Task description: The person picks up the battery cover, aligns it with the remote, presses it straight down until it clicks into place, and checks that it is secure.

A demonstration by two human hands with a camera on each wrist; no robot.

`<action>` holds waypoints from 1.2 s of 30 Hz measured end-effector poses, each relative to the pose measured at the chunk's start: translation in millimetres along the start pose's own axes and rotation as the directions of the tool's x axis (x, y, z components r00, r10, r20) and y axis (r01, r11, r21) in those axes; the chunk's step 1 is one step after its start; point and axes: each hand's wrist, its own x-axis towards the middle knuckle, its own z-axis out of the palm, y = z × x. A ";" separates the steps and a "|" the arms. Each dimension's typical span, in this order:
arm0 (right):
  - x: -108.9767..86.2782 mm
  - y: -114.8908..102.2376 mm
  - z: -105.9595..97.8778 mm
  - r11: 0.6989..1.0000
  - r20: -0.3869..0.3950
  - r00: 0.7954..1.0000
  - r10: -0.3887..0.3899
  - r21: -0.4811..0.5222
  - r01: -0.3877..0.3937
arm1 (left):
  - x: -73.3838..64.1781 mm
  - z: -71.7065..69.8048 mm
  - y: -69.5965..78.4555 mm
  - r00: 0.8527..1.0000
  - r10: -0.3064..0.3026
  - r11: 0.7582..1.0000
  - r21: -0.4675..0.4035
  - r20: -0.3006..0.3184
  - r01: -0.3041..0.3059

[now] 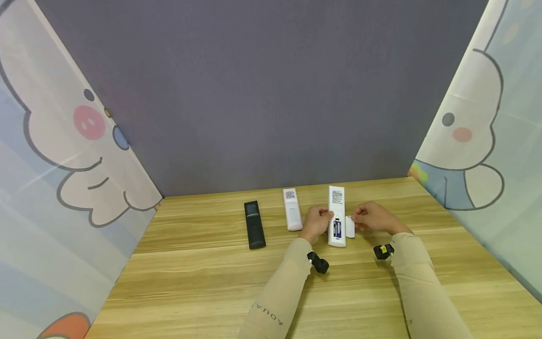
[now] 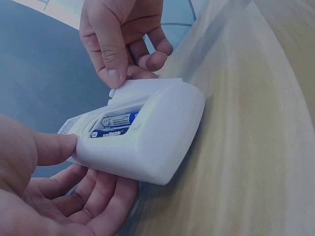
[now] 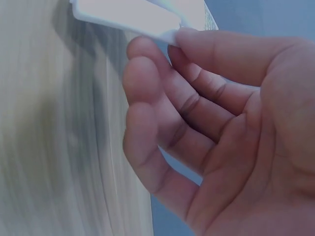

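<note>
A white remote control [image 1: 336, 202] lies back side up, its battery bay uncovered, with two blue AAA batteries [image 2: 116, 125] side by side inside. My left hand [image 1: 315, 222] grips its left edge, thumb [image 2: 56, 148] on the back face and fingers curled beneath the side. Beside the bay, on the right, my right hand [image 1: 376, 217] pinches a white battery cover [image 1: 350, 227] by its upper end between thumb and forefinger. In the right wrist view the cover [image 3: 128, 17] is held at the fingertips, the other fingers loosely bent.
To the left, a smaller white remote [image 1: 292, 209] and a black remote [image 1: 254, 226] lie face down on the wooden table [image 1: 190, 273]. A dark grey panel [image 1: 254, 94] rises along the table's far edge. Cartoon-printed curtains [image 1: 478, 117] hang at both sides.
</note>
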 end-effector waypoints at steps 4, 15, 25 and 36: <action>-1.2 1.6 -2.2 1.000 -0.002 1.000 0.006 0.021 -0.006 | -3.3 -2.2 2.9 1.000 0.017 1.000 -0.015 0.010 -0.017; -4.5 0.2 -8.3 0.997 -0.001 0.999 -0.033 0.073 0.033 | -1.6 -2.6 3.3 1.000 -0.009 0.997 -0.070 0.018 0.010; -9.1 -11.8 -13.0 0.995 -0.032 0.999 -0.031 0.091 0.034 | 0.4 -0.8 4.8 1.000 -0.003 0.998 -0.070 0.029 0.005; -11.7 -15.8 -13.8 0.993 -0.033 0.998 -0.049 0.110 0.053 | 1.9 -0.3 4.0 1.000 -0.004 0.996 -0.086 0.014 0.005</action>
